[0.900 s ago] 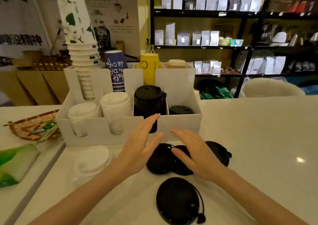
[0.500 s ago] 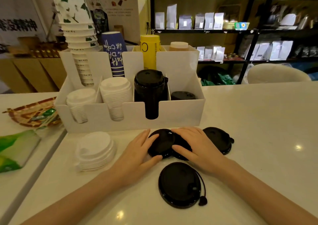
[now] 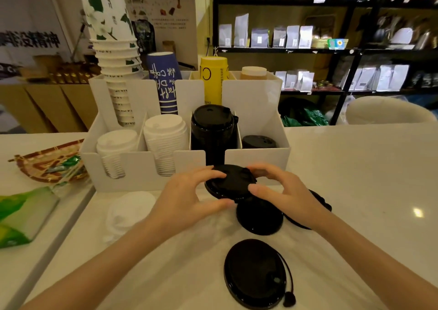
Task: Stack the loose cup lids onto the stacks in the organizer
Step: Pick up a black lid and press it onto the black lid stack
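Note:
A black lid (image 3: 228,183) hangs tilted just above the counter, in front of the white organizer (image 3: 257,160). My left hand (image 3: 187,198) grips its left edge and my right hand (image 3: 284,194) its right edge. Under it a second black lid (image 3: 259,219) lies flat. A third (image 3: 318,198) is mostly hidden behind my right hand. A larger black lid with a tethered plug (image 3: 256,273) lies nearest me. A small stack of white lids (image 3: 128,212) rests at the left. The organizer holds two white lid stacks (image 3: 166,139), a tall black stack (image 3: 213,129) and a short black stack (image 3: 258,141).
Paper cup stacks (image 3: 113,72) stand in the organizer's back row. A woven tray (image 3: 47,165) and a green packet (image 3: 21,215) lie on the lower counter at the left. Bare white counter spreads to the right; dark shelves stand behind.
Both hands have closed on one black lid and raised it off the pile on the counter. The view has tilted slightly downward.

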Demonstrator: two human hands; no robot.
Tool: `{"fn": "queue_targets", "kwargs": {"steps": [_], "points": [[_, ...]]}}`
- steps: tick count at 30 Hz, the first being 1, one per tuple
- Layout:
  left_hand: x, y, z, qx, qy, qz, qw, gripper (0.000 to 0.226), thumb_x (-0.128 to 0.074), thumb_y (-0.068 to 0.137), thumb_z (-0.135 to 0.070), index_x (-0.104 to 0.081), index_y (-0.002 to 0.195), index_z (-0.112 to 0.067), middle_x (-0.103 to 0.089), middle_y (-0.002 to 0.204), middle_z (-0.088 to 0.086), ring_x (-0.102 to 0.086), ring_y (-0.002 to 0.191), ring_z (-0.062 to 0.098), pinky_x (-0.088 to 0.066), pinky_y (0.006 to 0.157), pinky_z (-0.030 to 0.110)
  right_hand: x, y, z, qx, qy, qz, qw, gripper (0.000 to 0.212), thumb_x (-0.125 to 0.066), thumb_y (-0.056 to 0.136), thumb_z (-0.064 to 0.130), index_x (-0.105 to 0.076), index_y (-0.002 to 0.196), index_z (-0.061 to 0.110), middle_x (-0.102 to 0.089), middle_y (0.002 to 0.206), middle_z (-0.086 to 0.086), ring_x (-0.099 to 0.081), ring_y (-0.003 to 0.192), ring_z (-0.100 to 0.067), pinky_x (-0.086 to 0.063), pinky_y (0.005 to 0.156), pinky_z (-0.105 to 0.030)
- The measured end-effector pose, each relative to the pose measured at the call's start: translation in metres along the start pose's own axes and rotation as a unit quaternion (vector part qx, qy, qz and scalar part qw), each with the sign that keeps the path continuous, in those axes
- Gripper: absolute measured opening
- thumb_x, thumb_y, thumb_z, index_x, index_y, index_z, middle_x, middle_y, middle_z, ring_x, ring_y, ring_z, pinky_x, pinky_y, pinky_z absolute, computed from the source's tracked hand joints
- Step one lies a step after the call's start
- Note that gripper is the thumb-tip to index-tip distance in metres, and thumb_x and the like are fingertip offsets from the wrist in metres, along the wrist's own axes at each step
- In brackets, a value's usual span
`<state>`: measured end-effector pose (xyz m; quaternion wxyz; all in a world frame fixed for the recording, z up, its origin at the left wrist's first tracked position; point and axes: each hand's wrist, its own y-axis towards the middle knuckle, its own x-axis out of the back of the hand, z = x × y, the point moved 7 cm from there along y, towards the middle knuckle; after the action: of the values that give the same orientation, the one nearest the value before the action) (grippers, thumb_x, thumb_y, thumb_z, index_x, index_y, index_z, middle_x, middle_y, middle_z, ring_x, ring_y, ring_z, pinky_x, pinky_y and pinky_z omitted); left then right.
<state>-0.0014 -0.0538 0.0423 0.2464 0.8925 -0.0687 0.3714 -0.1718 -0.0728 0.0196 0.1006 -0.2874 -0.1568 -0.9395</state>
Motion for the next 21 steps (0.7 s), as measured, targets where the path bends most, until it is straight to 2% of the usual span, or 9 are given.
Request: {"fn": "queue_targets", "kwargs": {"steps": [2, 6, 11, 13, 16, 21], "points": [[0.017, 0.011, -0.012, -0.023, -0.004, -0.026, 0.999, 0.048, -0.073, 0.062, -0.043, -0.059, 0.108, -0.038, -0.056, 0.127, -0.007, -0.046, 0.112, -0.001, -0.041, 0.095, 0.025, 0.010, 0.008, 0.013, 0.018, 0.012, -0.019, 1.000, 0.050, -0.056, 0.073, 0.045, -0.052, 0.120, 0.028, -0.061, 0.117, 0.009, -0.053, 0.110, -0.001, -0.037, 0.099, -0.025], [0.047, 0.034, -0.028, -0.061, -0.017, -0.066, 0.996, 0.046, -0.075, 0.061, -0.036, -0.060, 0.105, -0.036, -0.055, 0.128, -0.004, -0.049, 0.111, 0.001, -0.043, 0.086, 0.014, 0.032, 0.028, 0.042, 0.064, 0.032, -0.065, 0.995, 0.047, -0.057, 0.073, 0.042, -0.055, 0.117, 0.027, -0.062, 0.115, 0.010, -0.055, 0.108, -0.003, -0.040, 0.096, -0.025], [0.073, 0.060, -0.031, -0.099, -0.013, -0.124, 0.987, 0.049, -0.078, 0.061, -0.032, -0.061, 0.107, -0.029, -0.054, 0.130, -0.001, -0.047, 0.119, 0.008, -0.042, 0.099, 0.029, 0.050, 0.060, 0.066, 0.107, 0.028, -0.133, 0.985, 0.045, -0.057, 0.074, 0.041, -0.052, 0.118, 0.030, -0.057, 0.113, 0.018, -0.049, 0.110, 0.005, -0.036, 0.091, -0.014], [0.077, 0.071, -0.024, -0.103, -0.032, -0.143, 0.984, 0.050, -0.077, 0.061, -0.033, -0.060, 0.108, -0.028, -0.053, 0.131, -0.001, -0.047, 0.121, 0.009, -0.043, 0.099, 0.031, 0.052, 0.071, 0.070, 0.118, 0.058, -0.158, 0.979, 0.043, -0.058, 0.074, 0.039, -0.051, 0.116, 0.032, -0.056, 0.115, 0.019, -0.049, 0.111, 0.005, -0.036, 0.093, -0.016], [0.076, 0.086, -0.012, -0.098, -0.059, -0.155, 0.981, 0.049, -0.074, 0.061, -0.035, -0.060, 0.108, -0.026, -0.053, 0.129, 0.000, -0.046, 0.120, 0.010, -0.046, 0.098, 0.033, 0.047, 0.084, 0.068, 0.118, 0.100, -0.192, 0.969, 0.040, -0.057, 0.077, 0.039, -0.053, 0.116, 0.031, -0.058, 0.120, 0.011, -0.048, 0.115, 0.000, -0.037, 0.097, -0.020], [0.067, 0.099, 0.012, -0.059, -0.071, -0.141, 0.986, 0.046, -0.076, 0.065, -0.026, -0.060, 0.108, -0.026, -0.053, 0.122, -0.003, -0.048, 0.117, 0.013, -0.043, 0.101, 0.039, 0.025, 0.102, 0.047, 0.080, 0.156, -0.163, 0.971, 0.032, -0.041, 0.093, 0.026, -0.049, 0.124, 0.029, -0.053, 0.129, 0.001, -0.044, 0.121, -0.009, -0.035, 0.106, -0.031]]}}
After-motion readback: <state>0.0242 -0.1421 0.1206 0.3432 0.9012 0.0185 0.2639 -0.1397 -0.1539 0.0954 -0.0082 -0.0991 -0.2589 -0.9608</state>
